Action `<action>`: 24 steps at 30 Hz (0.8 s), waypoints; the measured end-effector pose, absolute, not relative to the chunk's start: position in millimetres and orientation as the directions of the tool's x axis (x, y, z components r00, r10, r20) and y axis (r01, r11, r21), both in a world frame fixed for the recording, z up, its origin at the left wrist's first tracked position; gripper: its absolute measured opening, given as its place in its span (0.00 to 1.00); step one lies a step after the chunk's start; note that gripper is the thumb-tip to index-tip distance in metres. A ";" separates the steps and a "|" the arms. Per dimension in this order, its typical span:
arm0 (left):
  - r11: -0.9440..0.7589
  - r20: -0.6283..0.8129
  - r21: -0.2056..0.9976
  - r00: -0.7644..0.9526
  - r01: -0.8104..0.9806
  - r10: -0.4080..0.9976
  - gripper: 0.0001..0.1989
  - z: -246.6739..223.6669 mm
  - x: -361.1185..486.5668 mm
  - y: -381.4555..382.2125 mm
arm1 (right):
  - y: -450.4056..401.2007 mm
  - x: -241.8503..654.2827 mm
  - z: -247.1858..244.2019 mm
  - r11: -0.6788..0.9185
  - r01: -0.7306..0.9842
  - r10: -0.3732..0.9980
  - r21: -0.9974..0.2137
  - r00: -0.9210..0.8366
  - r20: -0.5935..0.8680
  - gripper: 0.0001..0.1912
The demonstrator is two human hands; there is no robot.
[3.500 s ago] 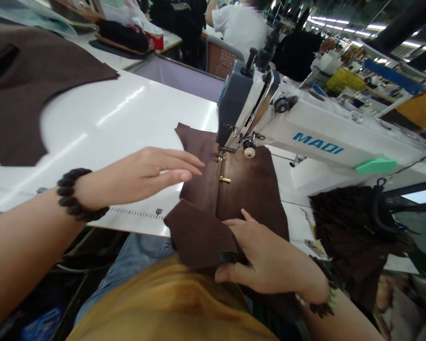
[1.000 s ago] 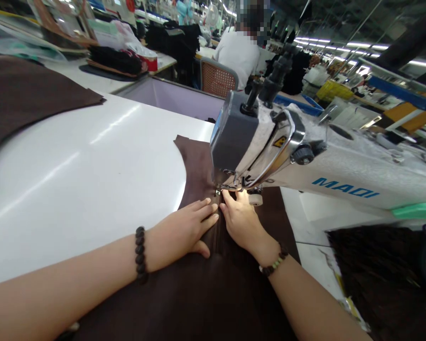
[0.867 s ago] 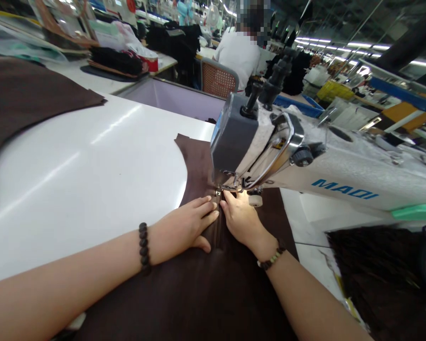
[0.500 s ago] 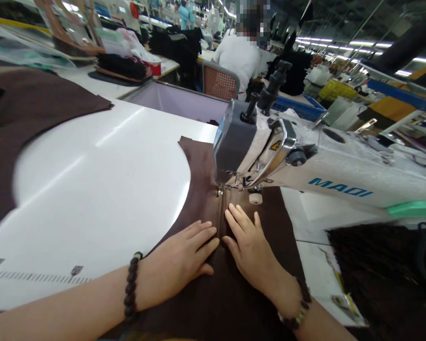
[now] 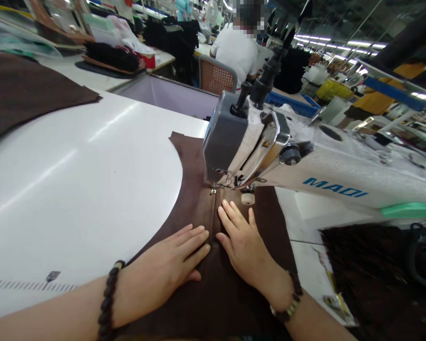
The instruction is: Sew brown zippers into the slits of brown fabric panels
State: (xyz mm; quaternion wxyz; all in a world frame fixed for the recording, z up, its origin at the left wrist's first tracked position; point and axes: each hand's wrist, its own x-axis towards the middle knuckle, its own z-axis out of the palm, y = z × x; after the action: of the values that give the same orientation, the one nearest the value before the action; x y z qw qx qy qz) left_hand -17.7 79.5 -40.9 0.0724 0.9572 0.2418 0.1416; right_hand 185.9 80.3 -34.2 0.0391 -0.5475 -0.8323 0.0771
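Observation:
A dark brown fabric piece [image 5: 248,303] lies flat under the head of a white sewing machine [image 5: 270,161]. A narrow seam or zipper strip [image 5: 216,215] runs up the fabric to the presser foot [image 5: 213,190]. My left hand [image 5: 163,265] rests on the fabric just left of this strip, its fingers stretched out and pressed down. On the strip's right side my right hand [image 5: 246,246] lies flat, fingers spread, with the fingertips a little below the foot. Neither hand grasps anything. The needle is too small to make out.
Another brown fabric piece [image 5: 31,90] lies at the left on the white table [image 5: 92,189]. A dark fabric pile [image 5: 369,274] is at the right. Beyond the machine, a person in a white shirt [image 5: 236,52] sits on a brown-backed chair [image 5: 216,76].
The view has shifted slightly, so the machine and table appear a little further left. Both hands stay flat on the fabric; the left lies slightly further from the strip.

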 end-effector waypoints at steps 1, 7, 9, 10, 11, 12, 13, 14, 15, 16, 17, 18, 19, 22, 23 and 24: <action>-0.872 0.232 0.203 0.844 0.445 0.484 0.18 -40.4 -17.4 81.0 | 81.9 186.1 -34.3 0.386 0.906 0.918 -0.173 -0.395 -0.019 0.25; -0.868 0.206 0.212 0.847 0.450 0.490 0.18 -36.9 -13.9 94.8 | 95.8 186.3 -34.0 0.383 0.905 0.921 -0.187 -0.390 -0.004 0.24; -0.863 0.196 0.225 0.846 0.453 0.495 0.17 -36.7 -12.9 101.1 | 101.9 186.4 -34.1 0.385 0.901 0.920 -0.198 -0.391 0.010 0.24; -0.861 0.196 0.232 0.845 0.452 0.497 0.17 -37.0 -12.6 104.4 | 105.2 186.6 -34.2 0.388 0.898 0.919 -0.208 -0.393 0.016 0.24; -0.862 0.199 0.238 0.846 0.448 0.495 0.17 -37.6 -12.3 107.8 | 108.6 186.9 -34.5 0.389 0.895 0.919 -0.220 -0.395 0.019 0.24; -0.864 0.202 0.239 0.847 0.443 0.491 0.17 -38.4 -12.1 111.2 | 111.9 187.3 -34.8 0.387 0.893 0.919 -0.231 -0.393 0.020 0.24; -0.866 0.205 0.238 0.849 0.439 0.487 0.17 -39.2 -12.1 114.6 | 115.3 187.7 -35.3 0.383 0.892 0.920 -0.239 -0.391 0.018 0.24; -0.869 0.207 0.235 0.850 0.436 0.483 0.17 -40.0 -12.0 118.1 | 118.6 188.1 -35.8 0.378 0.893 0.922 -0.243 -0.386 0.019 0.23; -0.871 0.211 0.232 0.852 0.433 0.480 0.17 -40.6 -12.0 121.7 | 121.8 188.5 -36.3 0.375 0.895 0.924 -0.241 -0.381 0.022 0.23; -0.873 0.214 0.228 0.853 0.431 0.476 0.17 -41.1 -12.0 125.3 | 125.0 188.8 -36.8 0.374 0.897 0.925 -0.234 -0.379 0.029 0.22; -0.874 0.214 0.225 0.854 0.430 0.475 0.17 -41.4 -12.0 128.9 | 128.2 189.0 -37.1 0.377 0.899 0.925 -0.225 -0.378 0.038 0.21; -0.876 0.217 0.224 0.854 0.428 0.473 0.17 -41.6 -11.9 132.5 | 131.2 189.2 -37.4 0.381 0.898 0.923 -0.218 -0.381 0.045 0.20; -0.877 0.218 0.226 0.855 0.425 0.471 0.17 -42.0 -11.8 136.0 | 134.3 189.3 -37.4 0.385 0.897 0.922 -0.217 -0.384 0.052 0.19; -0.877 0.216 0.240 0.858 0.415 0.465 0.15 -44.0 -11.3 145.7 | 142.5 189.7 -35.5 0.392 0.889 0.919 -0.237 -0.390 0.055 0.16; -0.877 0.215 0.244 0.859 0.414 0.465 0.15 -45.1 -11.1 148.5 | 144.6 190.0 -34.1 0.392 0.888 0.918 -0.241 -0.393 0.046 0.15; -0.876 0.210 0.246 0.859 0.416 0.467 0.15 -46.3 -11.0 151.1 | 146.4 190.3 -32.5 0.392 0.889 0.918 -0.237 -0.396 0.033 0.15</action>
State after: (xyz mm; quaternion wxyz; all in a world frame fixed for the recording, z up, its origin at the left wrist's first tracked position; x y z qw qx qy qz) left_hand -11.0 151.1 -46.3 0.0965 0.9593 0.2300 0.1325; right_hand 190.3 146.4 -32.5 0.0791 -0.5439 -0.8304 0.0909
